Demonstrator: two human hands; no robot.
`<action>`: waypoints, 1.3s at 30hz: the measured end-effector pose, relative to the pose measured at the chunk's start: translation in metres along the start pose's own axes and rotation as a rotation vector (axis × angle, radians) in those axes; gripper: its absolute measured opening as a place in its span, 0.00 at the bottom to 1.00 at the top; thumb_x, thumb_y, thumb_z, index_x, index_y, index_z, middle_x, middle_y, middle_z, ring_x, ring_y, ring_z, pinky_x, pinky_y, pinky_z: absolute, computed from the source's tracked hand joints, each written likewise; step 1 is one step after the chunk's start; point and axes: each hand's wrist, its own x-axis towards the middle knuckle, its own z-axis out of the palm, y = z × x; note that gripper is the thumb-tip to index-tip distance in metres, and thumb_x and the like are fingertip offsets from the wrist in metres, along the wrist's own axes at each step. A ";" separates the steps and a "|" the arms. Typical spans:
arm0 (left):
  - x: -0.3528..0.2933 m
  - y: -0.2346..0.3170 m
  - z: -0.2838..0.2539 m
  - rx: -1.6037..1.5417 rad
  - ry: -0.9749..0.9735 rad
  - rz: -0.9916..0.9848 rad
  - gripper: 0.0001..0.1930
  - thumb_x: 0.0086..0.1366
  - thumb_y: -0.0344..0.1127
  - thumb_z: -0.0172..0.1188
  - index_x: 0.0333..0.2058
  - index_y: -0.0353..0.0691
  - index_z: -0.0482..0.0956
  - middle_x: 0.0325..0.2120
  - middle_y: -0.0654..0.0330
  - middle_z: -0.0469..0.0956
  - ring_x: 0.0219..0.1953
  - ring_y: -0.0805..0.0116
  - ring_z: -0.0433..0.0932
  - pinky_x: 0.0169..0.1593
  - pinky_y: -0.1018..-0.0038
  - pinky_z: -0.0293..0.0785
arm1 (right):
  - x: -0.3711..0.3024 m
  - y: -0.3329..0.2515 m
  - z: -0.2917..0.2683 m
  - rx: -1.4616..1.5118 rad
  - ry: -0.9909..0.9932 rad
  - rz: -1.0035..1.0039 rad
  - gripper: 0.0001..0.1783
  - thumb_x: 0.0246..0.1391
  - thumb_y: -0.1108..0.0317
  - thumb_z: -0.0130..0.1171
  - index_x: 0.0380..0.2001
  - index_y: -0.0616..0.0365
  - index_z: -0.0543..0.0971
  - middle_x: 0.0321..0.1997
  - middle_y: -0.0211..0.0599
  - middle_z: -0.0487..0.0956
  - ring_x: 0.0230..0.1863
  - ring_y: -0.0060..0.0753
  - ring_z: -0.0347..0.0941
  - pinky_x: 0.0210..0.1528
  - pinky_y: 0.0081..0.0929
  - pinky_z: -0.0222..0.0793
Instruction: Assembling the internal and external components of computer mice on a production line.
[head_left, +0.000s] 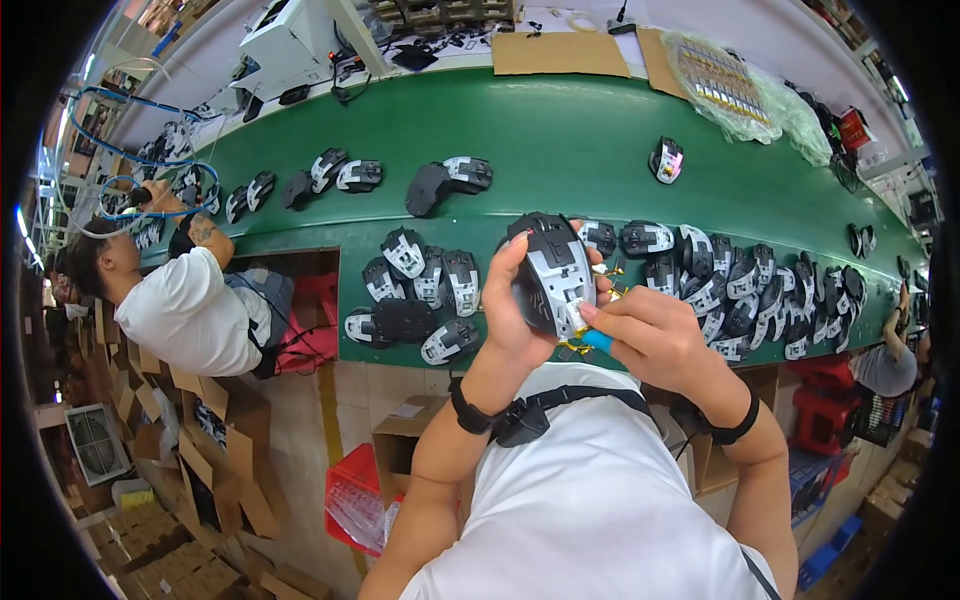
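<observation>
At far left, a co-worker in a white shirt (185, 310) leans over the long green desk (560, 140). Loose mouse shells (420, 290) lie nearer the middle. The left hand (515, 310) grips a black-and-grey computer mouse (550, 275) raised above the desk's near edge. The right hand (650, 335) pinches a small blue tool (598, 340) against its underside. More shells are piled (760, 290) at right.

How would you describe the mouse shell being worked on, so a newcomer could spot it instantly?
Start at the long green conveyor belt. At its near edge, the mouse shell is lifted off the belt in the left hand, underside up. The other shells lie on the belt; only this one is held, with the right hand at its lower edge.
</observation>
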 end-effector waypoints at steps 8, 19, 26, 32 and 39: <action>0.005 -0.006 -0.006 0.049 -0.073 0.036 0.33 0.63 0.58 0.44 0.55 0.34 0.65 0.41 0.46 0.75 0.36 0.52 0.79 0.40 0.60 0.79 | -0.011 -0.004 0.005 -0.058 0.082 0.040 0.25 0.33 0.82 0.63 0.42 0.62 0.80 0.29 0.35 0.76 0.26 0.34 0.73 0.27 0.28 0.71; -0.026 -0.004 0.017 0.346 0.065 0.228 0.27 0.65 0.51 0.47 0.53 0.35 0.67 0.39 0.52 0.78 0.36 0.66 0.79 0.42 0.70 0.76 | 0.024 -0.029 -0.005 0.272 0.143 0.476 0.10 0.32 0.81 0.66 0.24 0.62 0.79 0.26 0.38 0.77 0.25 0.33 0.76 0.30 0.23 0.72; -0.038 -0.005 0.015 0.212 0.095 0.030 0.24 0.66 0.55 0.47 0.38 0.37 0.76 0.31 0.56 0.79 0.32 0.68 0.80 0.36 0.73 0.77 | 0.006 -0.059 -0.012 -0.035 0.014 0.181 0.18 0.33 0.82 0.63 0.33 0.59 0.79 0.33 0.42 0.80 0.34 0.43 0.78 0.36 0.32 0.74; -0.039 -0.001 0.018 0.082 0.065 0.005 0.22 0.66 0.55 0.48 0.39 0.39 0.74 0.32 0.56 0.79 0.32 0.66 0.80 0.36 0.72 0.78 | 0.013 -0.051 -0.025 -0.096 -0.110 0.019 0.16 0.33 0.84 0.63 0.31 0.61 0.79 0.35 0.42 0.79 0.35 0.43 0.78 0.35 0.31 0.74; -0.033 -0.010 0.031 -0.188 0.154 0.174 0.23 0.64 0.56 0.48 0.39 0.40 0.73 0.33 0.54 0.78 0.35 0.61 0.79 0.41 0.67 0.76 | 0.029 -0.056 0.001 0.075 0.223 0.281 0.12 0.36 0.87 0.59 0.29 0.65 0.79 0.35 0.42 0.76 0.36 0.40 0.76 0.36 0.30 0.71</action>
